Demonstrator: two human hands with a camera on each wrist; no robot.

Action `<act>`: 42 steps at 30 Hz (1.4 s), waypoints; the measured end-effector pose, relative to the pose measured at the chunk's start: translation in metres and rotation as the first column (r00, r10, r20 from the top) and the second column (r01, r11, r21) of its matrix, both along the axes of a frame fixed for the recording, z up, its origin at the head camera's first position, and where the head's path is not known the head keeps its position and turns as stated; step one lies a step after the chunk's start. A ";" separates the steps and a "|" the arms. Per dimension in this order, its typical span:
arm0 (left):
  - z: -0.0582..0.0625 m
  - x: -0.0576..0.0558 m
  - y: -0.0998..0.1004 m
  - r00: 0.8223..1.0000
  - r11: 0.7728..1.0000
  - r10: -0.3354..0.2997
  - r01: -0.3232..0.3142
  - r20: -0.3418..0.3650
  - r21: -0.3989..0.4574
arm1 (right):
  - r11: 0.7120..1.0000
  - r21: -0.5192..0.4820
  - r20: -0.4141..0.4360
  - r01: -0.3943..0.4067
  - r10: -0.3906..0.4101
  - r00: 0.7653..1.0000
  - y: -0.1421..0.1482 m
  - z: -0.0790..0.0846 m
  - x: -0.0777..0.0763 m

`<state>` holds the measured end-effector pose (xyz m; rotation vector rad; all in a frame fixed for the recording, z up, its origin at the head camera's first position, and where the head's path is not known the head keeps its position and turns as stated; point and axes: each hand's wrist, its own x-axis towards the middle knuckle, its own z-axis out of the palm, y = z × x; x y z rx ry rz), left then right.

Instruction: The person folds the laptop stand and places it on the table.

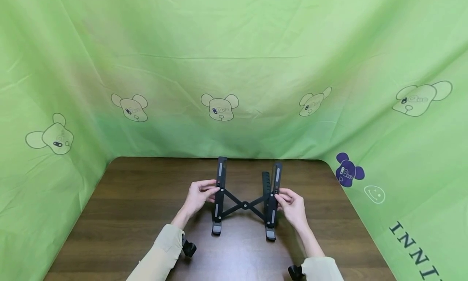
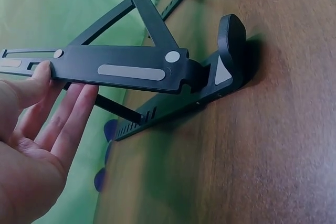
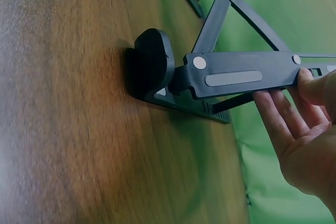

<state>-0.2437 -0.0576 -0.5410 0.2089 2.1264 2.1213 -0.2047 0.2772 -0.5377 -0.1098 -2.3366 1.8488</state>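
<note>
A black folding laptop stand (image 1: 245, 205) stands unfolded on the wooden table, its two long arms joined by an X-shaped brace. Grey pads run along the top of each arm, and upturned lips face the near side. My left hand (image 1: 199, 197) pinches the left arm at its outer edge, thumb on top and fingers beneath, as the left wrist view shows near the slot (image 2: 35, 66). On the other side my right hand (image 1: 293, 208) pinches the right arm (image 3: 241, 74) the same way. Notched base bars (image 2: 152, 111) lie under the raised arms, linked by thin struts.
The brown wooden table (image 1: 146, 216) reaches back to a green curtain (image 1: 219, 41) printed with bear heads, which encloses the left, back and right sides. Dark wrist devices (image 1: 189, 248) are strapped below both sleeves.
</note>
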 end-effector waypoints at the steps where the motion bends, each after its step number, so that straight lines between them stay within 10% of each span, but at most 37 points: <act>1: 0.000 0.000 -0.001 1.000 1.000 0.002 -0.002 -0.001 0.001 | 1.000 -0.001 0.001 0.000 0.000 1.000 -0.001 0.000 -0.001; 42: -0.008 0.007 -0.016 0.993 0.993 0.120 -0.121 -0.013 -0.019 | 0.995 0.030 0.053 -0.097 0.095 0.994 -0.025 0.004 -0.016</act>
